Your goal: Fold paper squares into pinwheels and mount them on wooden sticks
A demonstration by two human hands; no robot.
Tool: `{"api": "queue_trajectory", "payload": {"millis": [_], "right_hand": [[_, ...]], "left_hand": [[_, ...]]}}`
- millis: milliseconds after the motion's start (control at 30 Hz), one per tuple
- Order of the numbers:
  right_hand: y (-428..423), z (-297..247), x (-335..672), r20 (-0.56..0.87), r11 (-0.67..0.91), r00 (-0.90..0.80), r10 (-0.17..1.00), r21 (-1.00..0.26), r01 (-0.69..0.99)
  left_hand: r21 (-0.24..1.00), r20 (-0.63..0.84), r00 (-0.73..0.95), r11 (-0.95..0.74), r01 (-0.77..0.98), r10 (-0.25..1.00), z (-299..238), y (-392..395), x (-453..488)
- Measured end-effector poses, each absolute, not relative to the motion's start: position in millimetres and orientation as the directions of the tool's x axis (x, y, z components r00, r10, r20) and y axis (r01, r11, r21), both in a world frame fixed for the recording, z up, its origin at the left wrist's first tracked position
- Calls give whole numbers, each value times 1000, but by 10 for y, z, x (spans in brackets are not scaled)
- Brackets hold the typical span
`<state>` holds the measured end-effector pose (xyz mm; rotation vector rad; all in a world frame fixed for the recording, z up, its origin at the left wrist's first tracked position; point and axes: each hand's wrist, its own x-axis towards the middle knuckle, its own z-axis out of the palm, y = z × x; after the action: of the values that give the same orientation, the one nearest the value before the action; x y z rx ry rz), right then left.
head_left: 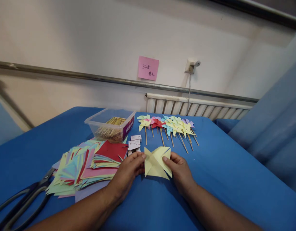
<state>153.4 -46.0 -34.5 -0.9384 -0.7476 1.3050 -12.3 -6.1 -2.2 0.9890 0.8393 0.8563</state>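
A pale yellow paper square (155,165) with slits cut in from its corners is held up above the blue table. My left hand (132,165) pinches its left edge between thumb and fingers. On the opposite side, my right hand (179,168) grips the paper, its thumb lying on the front near a slit. A small dark dot shows close to the paper's middle. Just behind my left hand lie small white boxes (134,145). Left of it spreads a heap of coloured paper squares (90,163), with red sheets (111,150) on top.
Large scissors (34,189) lie at the left, their blades by the paper heap. A clear plastic box (92,120) of thin wooden sticks (111,126) stands behind. Several finished pinwheels (167,125) on sticks lie at the back. The blue tablecloth (225,179) covers the table.
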Motion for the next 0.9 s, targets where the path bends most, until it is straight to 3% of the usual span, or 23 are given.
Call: {"api": "queue_trajectory", "payload": {"millis": [133,367,667,900], "right_hand": [[-458,-367,1515,-69,-25,77,995,-882,-471],[-448,-418,1491,-57,-47,10,998,-898,-438],[-431,-406,1541,-39,5,109,993,-928,-373],[-414,-401,1568,56,116,294,954,-975,-189]], "left_hand": [[897,-212,554,385,-216,805,-56,-132,-68],[904,-269,525,399,-151,807,-104,-131,-77],[905,-261,492,388,-175,830,-120,-153,-63],[899,-252,413,370,-236,875,-65,-102,-79]]}}
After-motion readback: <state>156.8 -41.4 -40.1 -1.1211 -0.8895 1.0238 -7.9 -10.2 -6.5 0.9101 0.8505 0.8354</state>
